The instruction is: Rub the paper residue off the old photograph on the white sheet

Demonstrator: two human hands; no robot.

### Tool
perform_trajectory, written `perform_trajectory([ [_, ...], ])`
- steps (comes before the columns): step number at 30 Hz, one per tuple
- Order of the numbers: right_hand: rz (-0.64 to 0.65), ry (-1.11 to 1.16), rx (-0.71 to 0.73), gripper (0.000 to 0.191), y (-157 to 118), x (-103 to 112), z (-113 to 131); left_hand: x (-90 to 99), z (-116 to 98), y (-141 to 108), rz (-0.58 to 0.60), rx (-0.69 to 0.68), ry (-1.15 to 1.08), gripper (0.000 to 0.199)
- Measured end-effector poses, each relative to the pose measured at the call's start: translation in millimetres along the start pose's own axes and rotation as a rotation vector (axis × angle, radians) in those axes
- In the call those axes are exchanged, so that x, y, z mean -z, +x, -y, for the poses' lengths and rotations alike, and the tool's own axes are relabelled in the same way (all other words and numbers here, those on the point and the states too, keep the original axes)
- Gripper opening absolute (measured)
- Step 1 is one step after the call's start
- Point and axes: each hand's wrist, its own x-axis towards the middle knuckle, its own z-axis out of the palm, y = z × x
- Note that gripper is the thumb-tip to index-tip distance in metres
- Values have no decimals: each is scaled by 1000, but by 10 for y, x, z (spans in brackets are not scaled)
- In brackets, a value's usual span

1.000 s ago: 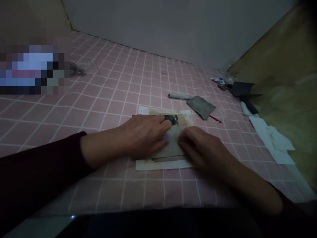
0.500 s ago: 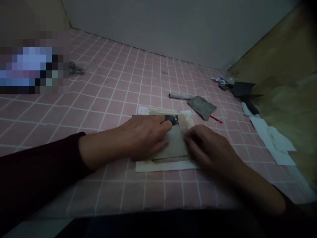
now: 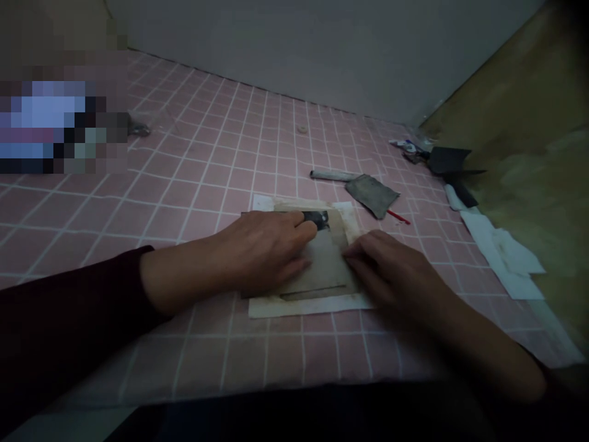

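Note:
My left hand point(image 3: 269, 248) lies across a flat dark piece point(image 3: 317, 219) on a tan sheet point(image 3: 317, 270). Its fingers are bent but apart, pressing down, and the palm hides most of the dark piece. At the sheet's right edge, my right hand point(image 3: 391, 270) has thumb and forefinger pinched together; what is between them, if anything, is too small and dark to make out. Under the tan sheet, a stained white sheet point(image 3: 294, 309) shows along the edges. A thin dark line runs along the sheet's lower side.
Beyond the hands lie a grey tube point(image 3: 332, 175), a grey-green rough square point(image 3: 373, 195) and a thin red stick point(image 3: 399, 217). Dark folded pieces point(image 3: 448, 161) and white paper point(image 3: 499, 252) sit by the right wall. A checked pink cloth point(image 3: 221, 153) covers the table.
The whole view has shifted slightly. My right hand is a little less blurred, still pinched at the sheet's right edge. My left hand stays pressed in the same place.

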Motion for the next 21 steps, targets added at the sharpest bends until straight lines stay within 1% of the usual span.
perform_trajectory([
  [6, -21, 6, 76, 9, 165, -62, 91, 4, -9, -10, 2, 7, 12, 17],
  [8, -15, 12, 72, 11, 142, -48, 76, -4, -7, -13, -5, 6, 9, 16],
  [12, -2, 25, 11, 10, 30, 24, -5, -20, 4, -15, -17, -9, 0, 16],
  [14, 4, 22, 13, 9, 41, 38, -12, -18, 6, -13, -22, -9, 9, 17],
  [18, -2, -6, 48, 8, 154, 11, 30, 0, -7, -5, -10, 15, 24, 17],
  [21, -9, 0, 43, 12, 123, 16, 18, 5, -11, -3, -9, 5, 5, 17],
])
